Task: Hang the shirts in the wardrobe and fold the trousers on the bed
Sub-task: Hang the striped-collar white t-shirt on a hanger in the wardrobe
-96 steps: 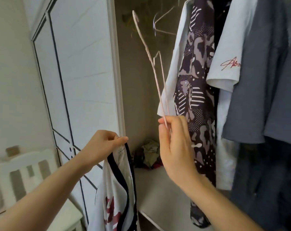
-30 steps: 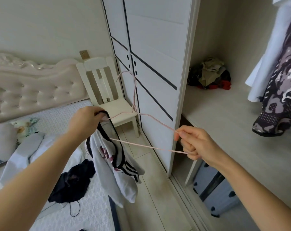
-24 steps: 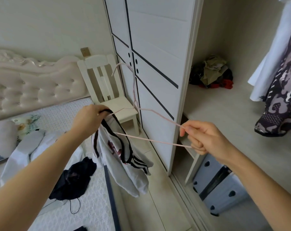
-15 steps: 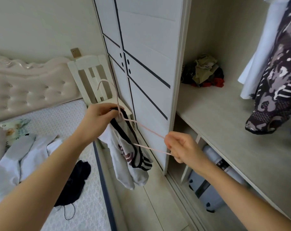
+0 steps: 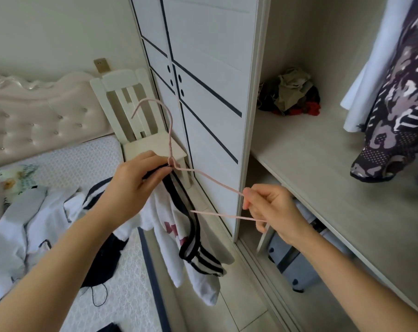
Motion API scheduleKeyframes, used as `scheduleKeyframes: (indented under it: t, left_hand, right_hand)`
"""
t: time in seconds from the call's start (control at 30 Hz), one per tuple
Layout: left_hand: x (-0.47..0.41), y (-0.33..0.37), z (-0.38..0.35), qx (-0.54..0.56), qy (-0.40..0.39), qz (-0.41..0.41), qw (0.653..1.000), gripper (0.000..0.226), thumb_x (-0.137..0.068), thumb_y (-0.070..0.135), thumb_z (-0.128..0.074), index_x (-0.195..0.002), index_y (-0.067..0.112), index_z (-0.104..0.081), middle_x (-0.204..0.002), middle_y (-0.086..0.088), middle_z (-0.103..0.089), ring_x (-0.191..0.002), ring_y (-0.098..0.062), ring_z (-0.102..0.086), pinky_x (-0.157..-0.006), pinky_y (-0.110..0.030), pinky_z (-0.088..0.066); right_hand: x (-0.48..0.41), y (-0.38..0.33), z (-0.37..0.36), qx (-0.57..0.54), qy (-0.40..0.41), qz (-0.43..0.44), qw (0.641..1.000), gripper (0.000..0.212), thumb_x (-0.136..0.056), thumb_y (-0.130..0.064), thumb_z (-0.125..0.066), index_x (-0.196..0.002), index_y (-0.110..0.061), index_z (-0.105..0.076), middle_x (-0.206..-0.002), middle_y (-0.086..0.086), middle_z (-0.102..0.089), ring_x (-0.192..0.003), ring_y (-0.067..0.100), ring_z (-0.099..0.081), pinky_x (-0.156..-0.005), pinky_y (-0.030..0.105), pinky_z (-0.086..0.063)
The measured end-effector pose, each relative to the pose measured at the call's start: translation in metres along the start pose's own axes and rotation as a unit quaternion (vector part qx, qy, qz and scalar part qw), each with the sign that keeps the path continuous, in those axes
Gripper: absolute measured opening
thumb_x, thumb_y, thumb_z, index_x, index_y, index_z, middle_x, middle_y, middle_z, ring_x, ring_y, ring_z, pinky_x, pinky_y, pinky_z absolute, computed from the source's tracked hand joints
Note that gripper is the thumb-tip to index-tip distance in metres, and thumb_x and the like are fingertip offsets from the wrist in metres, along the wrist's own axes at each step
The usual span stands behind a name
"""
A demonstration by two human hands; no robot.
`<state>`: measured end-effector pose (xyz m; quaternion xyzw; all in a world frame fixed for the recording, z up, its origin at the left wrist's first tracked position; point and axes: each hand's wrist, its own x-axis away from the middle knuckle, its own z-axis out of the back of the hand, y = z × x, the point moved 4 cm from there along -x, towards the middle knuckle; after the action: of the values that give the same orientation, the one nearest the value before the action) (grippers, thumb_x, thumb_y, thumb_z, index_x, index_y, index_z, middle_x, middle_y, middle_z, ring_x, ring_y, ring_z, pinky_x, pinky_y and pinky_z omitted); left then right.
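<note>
1. Both hands share one job: my left hand [image 5: 136, 185] pinches the white shirt [image 5: 179, 236] by its dark-trimmed collar against the neck of the pink wire hanger [image 5: 217, 185], so the opening sits at the hook.
2. My right hand [image 5: 272, 209] curls round the hanger's near corner, probably to steer the far arm inside.
3. The shirt dangles between bed [image 5: 88, 161] and open wardrobe [image 5: 323, 164], not yet hung.

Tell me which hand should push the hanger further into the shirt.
Right. The right hand pinches the free end of the pink hanger and can likely steer it, while the left hand is busy gripping the collar of the shirt by the hanger's neck.
</note>
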<state>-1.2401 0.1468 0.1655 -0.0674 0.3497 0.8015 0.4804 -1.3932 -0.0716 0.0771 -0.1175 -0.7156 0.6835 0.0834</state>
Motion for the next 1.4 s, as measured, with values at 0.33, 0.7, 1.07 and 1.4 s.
scheduleKeyframes:
  t: [0.33, 0.7, 1.07, 1.4]
  left_hand:
    - [0.041, 0.006, -0.037, -0.031, 0.082, 0.091, 0.992, 0.024, -0.091, 0.015, -0.068, -0.114, 0.015, -0.07, -0.086, 0.008, -0.063, -0.08, -0.006, -0.061, -0.077, -0.012, -0.049]
    - [0.075, 0.029, -0.074, 0.051, 0.107, 0.146, 0.982, 0.008, -0.085, 0.014, -0.075, -0.091, 0.018, -0.071, -0.083, 0.009, -0.067, -0.082, -0.003, -0.065, -0.076, -0.008, -0.046]
    - [0.101, 0.007, -0.044, 0.178, 0.171, 0.224, 0.943, 0.011, -0.077, 0.029, -0.076, -0.087, 0.026, -0.075, -0.083, 0.01, -0.074, -0.082, -0.006, -0.07, -0.078, -0.015, -0.052]
    - [0.116, -0.017, -0.038, 0.071, 0.06, 0.188, 0.978, 0.013, -0.074, 0.035, -0.074, -0.086, 0.033, -0.074, -0.08, 0.01, -0.071, -0.078, -0.007, -0.068, -0.076, -0.026, -0.055]
  right_hand:
    - [0.021, 0.005, -0.033, 0.415, 0.133, 0.17, 0.884, 0.026, -0.091, 0.003, -0.056, -0.111, -0.012, -0.064, -0.113, -0.003, -0.05, -0.102, 0.007, -0.05, -0.087, 0.012, -0.044]
    - [0.035, 0.068, -0.097, 0.291, -0.035, 0.024, 0.956, 0.022, -0.088, -0.025, -0.064, -0.103, -0.035, -0.052, -0.097, -0.024, -0.05, -0.097, -0.012, -0.044, -0.077, -0.001, -0.033]
    - [0.084, 0.147, -0.035, 0.56, -0.202, -0.1, 0.797, 0.051, -0.092, -0.031, -0.056, -0.138, -0.038, -0.037, -0.148, -0.013, -0.032, -0.146, 0.023, -0.016, -0.118, 0.061, -0.006]
    - [0.076, 0.113, 0.005, 0.59, -0.101, -0.027, 0.801, 0.031, -0.102, -0.036, -0.034, -0.115, -0.021, -0.058, -0.118, -0.012, -0.045, -0.106, 0.006, -0.048, -0.084, 0.028, -0.049]
